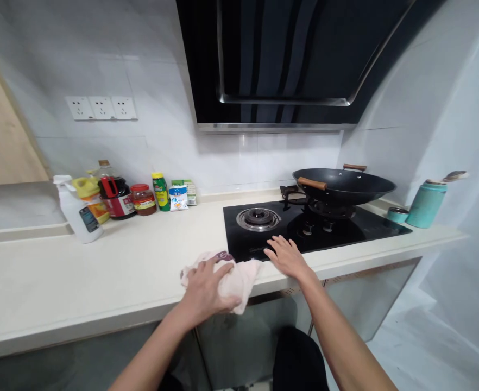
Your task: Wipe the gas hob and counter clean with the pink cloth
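My left hand (209,288) is curled over a pale pink cloth (241,277) with a dark purple patch. The cloth lies on the white countertop (158,255) at the front left corner of the stove, and part of it hangs past the counter's edge. On the front edge of the black gas stove (256,244) rests my right hand (286,256), its fingers spread and nothing in it. The left burner (259,218) is bare, just beyond my hands. A black wok (341,187) with wooden handles sits on the right burner.
Left along the wall stand a white spray bottle (79,212), a red-lidded jar (143,201), a green bottle (161,193) and small packets (178,197). A turquoise container (427,205) is at the right end. The black range hood (280,60) overhangs the stove.
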`<state>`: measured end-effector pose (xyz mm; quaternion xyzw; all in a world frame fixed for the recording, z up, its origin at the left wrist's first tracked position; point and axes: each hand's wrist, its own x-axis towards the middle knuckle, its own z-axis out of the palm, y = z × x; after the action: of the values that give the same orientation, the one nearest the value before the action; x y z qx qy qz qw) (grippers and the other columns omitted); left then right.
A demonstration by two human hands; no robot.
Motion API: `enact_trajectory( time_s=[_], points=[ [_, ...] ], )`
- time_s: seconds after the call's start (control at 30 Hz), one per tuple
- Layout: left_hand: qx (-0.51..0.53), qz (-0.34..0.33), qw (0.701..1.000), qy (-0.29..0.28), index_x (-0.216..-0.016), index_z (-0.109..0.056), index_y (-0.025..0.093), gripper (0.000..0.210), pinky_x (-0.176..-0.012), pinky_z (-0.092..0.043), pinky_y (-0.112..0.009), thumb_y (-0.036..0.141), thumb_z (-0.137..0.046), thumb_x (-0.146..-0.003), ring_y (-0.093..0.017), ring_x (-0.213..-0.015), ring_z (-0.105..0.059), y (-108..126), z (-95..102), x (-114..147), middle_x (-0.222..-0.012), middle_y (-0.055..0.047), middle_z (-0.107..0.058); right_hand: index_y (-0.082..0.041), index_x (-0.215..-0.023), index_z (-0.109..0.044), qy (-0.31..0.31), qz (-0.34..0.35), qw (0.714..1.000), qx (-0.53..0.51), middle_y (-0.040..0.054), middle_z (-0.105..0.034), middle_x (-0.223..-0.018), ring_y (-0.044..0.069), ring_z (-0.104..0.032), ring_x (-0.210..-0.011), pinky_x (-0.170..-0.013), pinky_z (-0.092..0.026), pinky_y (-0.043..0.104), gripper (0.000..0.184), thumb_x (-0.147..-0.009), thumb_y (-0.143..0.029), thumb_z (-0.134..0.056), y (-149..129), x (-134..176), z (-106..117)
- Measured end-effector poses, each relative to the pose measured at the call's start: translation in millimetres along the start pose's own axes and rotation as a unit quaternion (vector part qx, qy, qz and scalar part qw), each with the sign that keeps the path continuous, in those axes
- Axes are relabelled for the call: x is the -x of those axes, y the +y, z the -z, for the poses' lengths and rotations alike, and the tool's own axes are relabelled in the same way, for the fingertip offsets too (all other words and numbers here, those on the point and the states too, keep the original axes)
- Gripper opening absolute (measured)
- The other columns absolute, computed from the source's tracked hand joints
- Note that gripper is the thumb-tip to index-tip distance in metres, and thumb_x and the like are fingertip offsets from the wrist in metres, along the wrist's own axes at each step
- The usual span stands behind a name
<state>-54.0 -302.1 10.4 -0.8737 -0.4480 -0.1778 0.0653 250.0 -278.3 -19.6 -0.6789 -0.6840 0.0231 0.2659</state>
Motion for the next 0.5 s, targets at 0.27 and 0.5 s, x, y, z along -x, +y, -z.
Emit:
enact_trajectory(
  time_s=[0.27,0.5],
  points=[
    [0.015,-0.057,0.995,0.083,-0.127,-0.064,0.028,0.071,-0.090,-0.041,-0.058,0.049,-0.087,-0.063,-0.045,-0.118,-0.046,91,-38.0,-27,-0.139,-0.020,-0.048,-0.026,-0.148,-0.049,-0.037,-0.019,0.996,-0.072,0.0010,-0.048,-0.154,0.019,-0.034,-0.147,-0.123,-0.019,0.046,0.065,-0.106,-0.040,-0.002,3,1,10],
    [0.029,-0.105,0.989,0.104,-0.129,-0.060,0.030,0.073,-0.088,-0.041,-0.053,0.045,-0.089,-0.063,-0.038,-0.108,-0.051,112,-52.9,-41,-0.129,-0.017,-0.054,-0.025,-0.141,-0.058,-0.045,-0.013,0.994,-0.102,0.0013,-0.053,-0.149,0.019,-0.037,-0.146,-0.123,-0.019,0.045,0.068,-0.106,-0.041,-0.002,3,2,18]
  ],
)
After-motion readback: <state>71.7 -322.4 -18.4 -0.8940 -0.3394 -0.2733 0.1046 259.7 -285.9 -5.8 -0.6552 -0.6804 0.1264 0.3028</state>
